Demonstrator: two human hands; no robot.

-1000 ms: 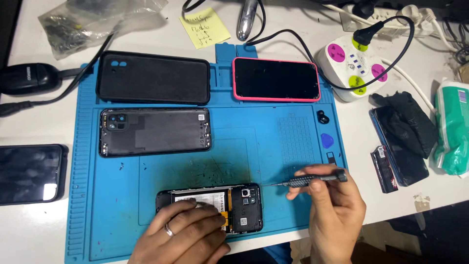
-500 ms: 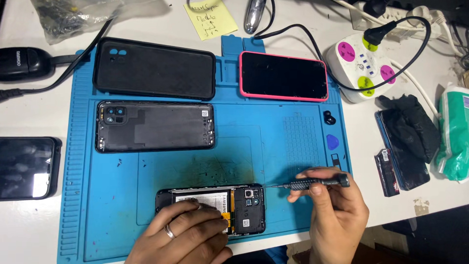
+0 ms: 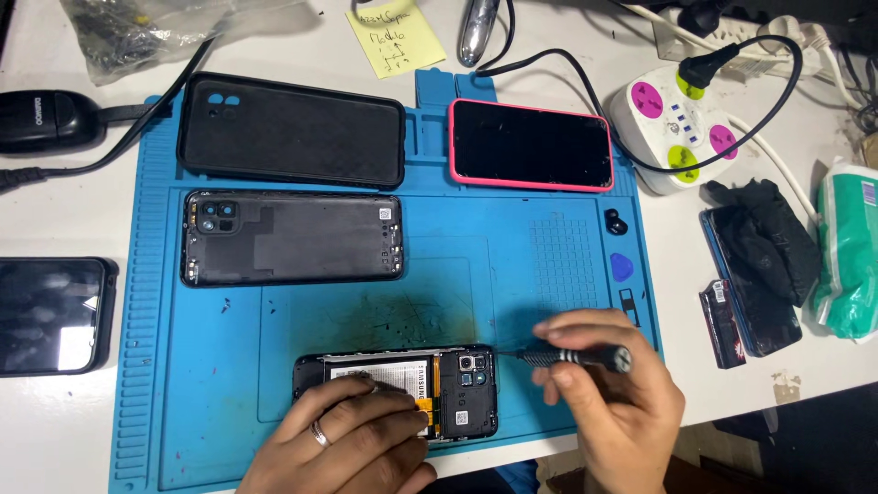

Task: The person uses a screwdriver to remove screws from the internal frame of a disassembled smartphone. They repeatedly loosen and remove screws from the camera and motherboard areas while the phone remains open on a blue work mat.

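Both hands had hardly shifted over the last second: the left hand [image 3: 352,439] still lay flat over the opened phone [image 3: 398,393], fingers spread and pressing down on its battery end, and the right hand [image 3: 608,402] still pinched the small dark screwdriver [image 3: 576,355] between thumb and fingertips, closed around its ringed handle. The one small change was at the tip, which had crept in from just off the phone's right edge to touch its upper right corner beside the camera block, so the work on that corner looked to be engaged rather than merely lined up. The phone sat at the near edge of the blue repair mat [image 3: 219,384], lying lengthwise, its rear cover off. Its insides showed a white-labelled battery, an orange flex strip crossing the middle and a black board cover with camera lenses at the right end. The removed rear cover [image 3: 293,238] lay further up the mat, untouched, well apart from both hands.
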